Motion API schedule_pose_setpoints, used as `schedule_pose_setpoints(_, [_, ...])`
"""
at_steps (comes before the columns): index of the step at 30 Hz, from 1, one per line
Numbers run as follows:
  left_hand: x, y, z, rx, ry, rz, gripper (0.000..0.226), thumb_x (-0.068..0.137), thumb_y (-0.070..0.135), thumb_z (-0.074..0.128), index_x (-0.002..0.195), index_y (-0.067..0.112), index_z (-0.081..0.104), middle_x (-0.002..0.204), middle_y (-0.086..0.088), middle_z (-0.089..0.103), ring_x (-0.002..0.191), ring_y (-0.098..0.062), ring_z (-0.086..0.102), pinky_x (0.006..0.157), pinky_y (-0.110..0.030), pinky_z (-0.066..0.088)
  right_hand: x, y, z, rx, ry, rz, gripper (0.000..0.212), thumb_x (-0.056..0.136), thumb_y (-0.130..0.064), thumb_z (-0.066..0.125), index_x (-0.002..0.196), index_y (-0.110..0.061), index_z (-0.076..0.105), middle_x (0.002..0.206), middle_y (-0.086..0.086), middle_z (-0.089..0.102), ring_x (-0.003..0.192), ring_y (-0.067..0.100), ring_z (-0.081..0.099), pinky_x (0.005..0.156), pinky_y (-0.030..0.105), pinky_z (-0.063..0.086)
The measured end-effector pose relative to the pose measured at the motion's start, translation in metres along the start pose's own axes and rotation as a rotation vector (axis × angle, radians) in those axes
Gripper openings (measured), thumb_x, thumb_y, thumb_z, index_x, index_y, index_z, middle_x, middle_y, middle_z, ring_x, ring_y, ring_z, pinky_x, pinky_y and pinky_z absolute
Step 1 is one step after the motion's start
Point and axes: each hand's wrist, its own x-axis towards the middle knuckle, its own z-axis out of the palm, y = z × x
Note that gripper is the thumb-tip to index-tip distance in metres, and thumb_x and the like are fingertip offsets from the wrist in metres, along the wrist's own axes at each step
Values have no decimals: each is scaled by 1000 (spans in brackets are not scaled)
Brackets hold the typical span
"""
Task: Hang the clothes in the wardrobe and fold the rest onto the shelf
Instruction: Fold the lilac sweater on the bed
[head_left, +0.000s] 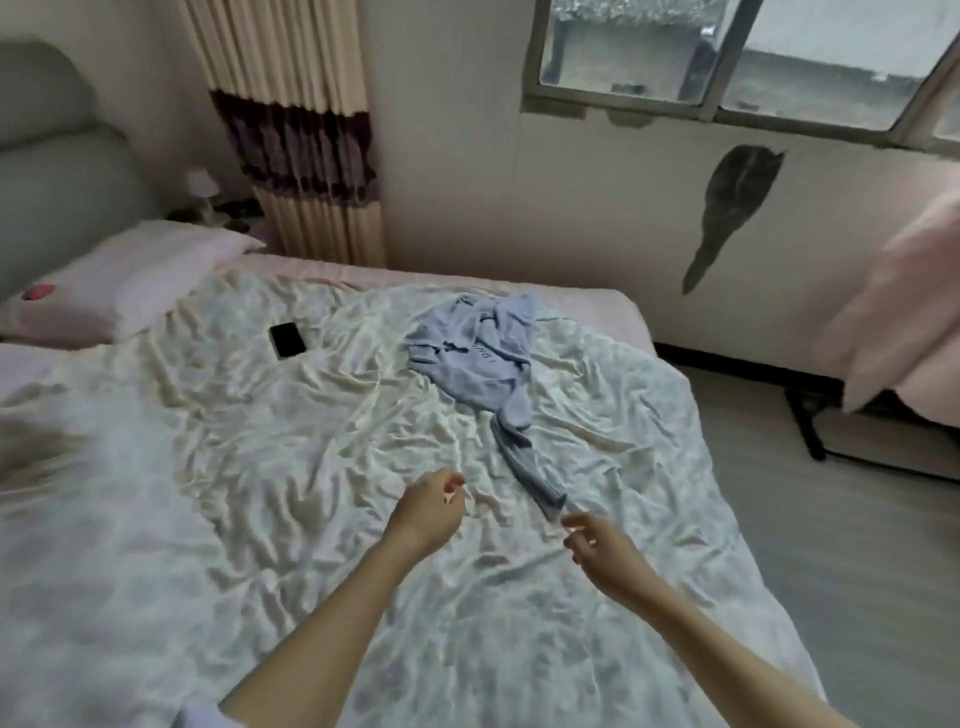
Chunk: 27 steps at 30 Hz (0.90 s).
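Both bare forearms reach forward over the bed (260, 519), which is covered with a rumpled pale sheet. The left hand (428, 506) hangs above the sheet with the wrist bent and the knuckles toward the viewer; its fingers (451, 486) are loosely curled, thumb near the forefinger, and hold nothing. The right hand (597, 545) is held out just beside the near end of a light blue garment (478, 353); its fingers (574, 522) are slightly bent and a little apart, and grip nothing. Whether the fingertips touch the cloth cannot be told; they appear just short of the sleeve end.

The light blue garment lies crumpled on the far middle of the bed, one long sleeve trailing toward the right hand. A black phone (287, 340) lies face up on the sheet, well apart to the left of the garment. A pink pillow (130, 280) rests at the head of the bed. A blurred pink cloth (904, 306) shows at the right edge.
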Motion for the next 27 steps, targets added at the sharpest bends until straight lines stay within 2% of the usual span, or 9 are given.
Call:
schedule_pose_setpoints(3, [57, -15, 15, 117, -68, 17, 37, 95, 24, 44, 131, 19, 48, 137, -3, 44, 118, -20, 50, 97, -33, 42, 44, 16, 13, -26, 84, 59, 31, 96, -19, 40, 124, -17, 54, 111, 2, 61, 93, 16, 60, 77, 25, 45])
schedule_pose_setpoints(6, [123, -49, 35, 264, -122, 27, 44, 95, 25, 42, 138, 20, 38, 142, -5, 36, 125, -24, 41, 102, -39, 39, 105, 36, 38, -132, 135, 78, 26, 94, -16, 41, 114, -13, 57, 106, 4, 61, 89, 18, 59, 77, 32, 48])
schedule_pose_setpoints(9, [183, -85, 58, 403, -147, 32, 50, 96, 30, 40, 144, 22, 29, 149, -4, 27, 132, -25, 31, 105, -42, 35, 166, 58, 67, -202, 133, 90, 25, 90, -11, 40, 110, -14, 57, 98, 3, 56, 96, 23, 58, 75, 35, 49])
schedule_pose_setpoints(11, [216, -112, 72, 465, -165, 10, 53, 96, 34, 39, 146, 25, 24, 155, -1, 18, 137, -26, 23, 107, -44, 32, 201, 74, 82, -262, 140, 97, 35, 91, -13, 39, 124, -15, 49, 114, 5, 54, 107, 24, 52, 79, 33, 46])
schedule_pose_setpoints(14, [253, -155, 103, 566, -264, -68, 60, 95, 41, 37, 149, 33, 12, 159, 4, -3, 144, -28, 1, 112, -53, 19, 248, 105, 105, -373, 128, 133, 56, 93, -19, 40, 146, -16, 22, 149, 3, 28, 135, 25, 28, 103, 41, 35])
schedule_pose_setpoints(16, [265, -180, 119, 618, -360, -113, 67, 92, 46, 40, 148, 39, 4, 158, 5, -13, 144, -29, -12, 110, -61, 12, 270, 116, 114, -368, 88, 189, 65, 93, -21, 42, 149, -17, 9, 155, 0, 16, 141, 23, 18, 110, 46, 28])
schedule_pose_setpoints(18, [270, -203, 132, 641, -413, -123, 73, 89, 53, 43, 147, 43, 1, 158, 4, -15, 144, -29, -16, 109, -65, 10, 287, 125, 125, -342, 72, 242, 66, 93, -19, 43, 149, -18, 8, 151, 5, 27, 134, 28, 31, 106, 49, 32])
schedule_pose_setpoints(22, [281, -217, 138, 663, -440, -111, 76, 85, 58, 47, 147, 43, 5, 158, 5, -9, 145, -30, -9, 109, -65, 14, 291, 134, 143, -303, 156, 185, 52, 88, -7, 41, 139, -19, 35, 124, 10, 49, 110, 30, 49, 82, 38, 45])
schedule_pose_setpoints(27, [282, -195, 126, 526, -413, -56, 69, 88, 41, 53, 148, 24, 22, 154, -6, 24, 140, -31, 19, 112, -46, 23, 248, 137, 138, -131, 267, 76, 28, 87, -5, 43, 111, -14, 54, 98, 5, 54, 85, 27, 52, 65, 37, 42])
